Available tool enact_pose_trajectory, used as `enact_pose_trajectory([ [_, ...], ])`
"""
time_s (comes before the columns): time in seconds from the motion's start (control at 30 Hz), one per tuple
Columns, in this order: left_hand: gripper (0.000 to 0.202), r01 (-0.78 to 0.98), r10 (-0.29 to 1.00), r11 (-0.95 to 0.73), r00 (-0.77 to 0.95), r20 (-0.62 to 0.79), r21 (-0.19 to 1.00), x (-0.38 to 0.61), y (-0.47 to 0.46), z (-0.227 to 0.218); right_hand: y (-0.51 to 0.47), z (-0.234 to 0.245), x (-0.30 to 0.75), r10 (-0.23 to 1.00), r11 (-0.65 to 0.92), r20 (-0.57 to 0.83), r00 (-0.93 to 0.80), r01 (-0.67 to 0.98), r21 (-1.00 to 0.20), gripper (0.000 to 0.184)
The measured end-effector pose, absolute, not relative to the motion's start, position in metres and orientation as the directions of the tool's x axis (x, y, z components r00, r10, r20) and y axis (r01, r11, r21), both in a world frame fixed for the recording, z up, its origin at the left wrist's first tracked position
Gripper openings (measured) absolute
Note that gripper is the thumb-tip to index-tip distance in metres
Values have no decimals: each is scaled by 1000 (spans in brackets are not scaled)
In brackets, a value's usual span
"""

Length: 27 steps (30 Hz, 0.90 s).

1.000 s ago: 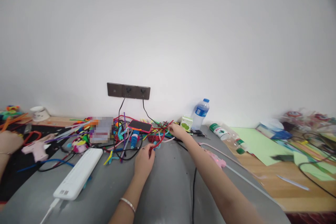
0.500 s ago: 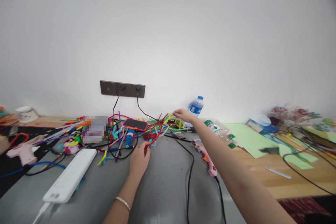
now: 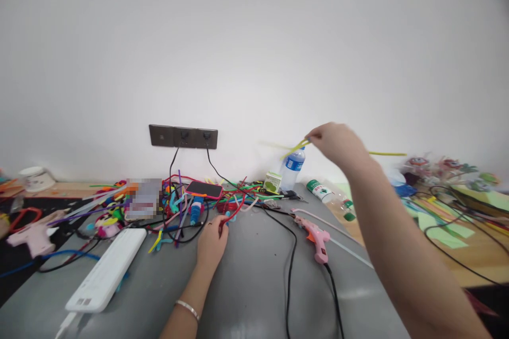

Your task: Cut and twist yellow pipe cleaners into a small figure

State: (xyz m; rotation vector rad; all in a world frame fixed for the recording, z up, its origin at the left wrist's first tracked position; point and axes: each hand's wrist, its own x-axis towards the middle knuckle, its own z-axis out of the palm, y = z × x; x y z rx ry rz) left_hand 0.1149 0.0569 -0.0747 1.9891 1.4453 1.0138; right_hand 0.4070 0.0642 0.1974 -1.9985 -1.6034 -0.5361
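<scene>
Right hand pinches yellow stem, long axis near level, tip dipping leftward; left hand grips red stem, slanting up-right.

No lettering can be made out. The blue label on the upright clear plastic bottle and the green-and-white label on the lying clear plastic bottle show only blurred print.
</scene>
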Motion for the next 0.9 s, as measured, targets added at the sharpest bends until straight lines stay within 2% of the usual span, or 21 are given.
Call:
enact_pose_trajectory([
  [0.07, 26, 554, 923, -380, 178, 340, 741, 115, 58, -75, 25, 218, 397, 688, -128, 674, 269, 959, -252, 22],
  [0.13, 25, 516, 903, -418, 141, 407, 748, 114, 58, -74, -8, 226, 384, 612, -42, 705, 359, 905, -424, 25],
  [0.23, 24, 444, 875, -453, 55, 481, 773, 112, 55, -64, -32, 204, 364, 606, 161, 671, 427, 760, -629, 26],
  [0.3, 25, 313, 868, -490, 83, 490, 814, 114, 49, -54, -35, 167, 347, 671, 239, 607, 426, 651, -721, 27],
  [0.37, 32, 84, 873, -471, 187, 450, 878, 119, 40, -44, -33, 116, 324, 757, 263, 517, 399, 539, -800, 25],
  [0.43, 45, -151, 874, -360, 291, 390, 921, 127, 29, -36, -30, 61, 295, 816, 247, 423, 394, 424, -871, 24],
  [0.5, 51, -264, 889, -243, 324, 323, 933, 134, 22, -33, -29, 11, 264, 839, 218, 326, 435, 280, -935, 25],
  [0.57, 43, -239, 927, -171, 290, 238, 956, 136, 21, -37, -28, -28, 235, 879, 186, 211, 427, 99, -978, 26],
  [0.67, 25, -89, 968, -144, 193, 159, 985, 128, 29, -50, -24, -62, 206, 919, 166, 120, 376, -91, -982, 28],
  [0.77, 23, -70, 979, -178, 89, 184, 981, 114, 42, -63, -13, -73, 197, 938, 187, 128, 321, -161, -969, 27],
  [0.9, 25, -170, 979, -201, 10, 206, 965, 104, 57, -66, 7, -68, 205, 954, 219, 177, 242, -158, -963, 23],
])
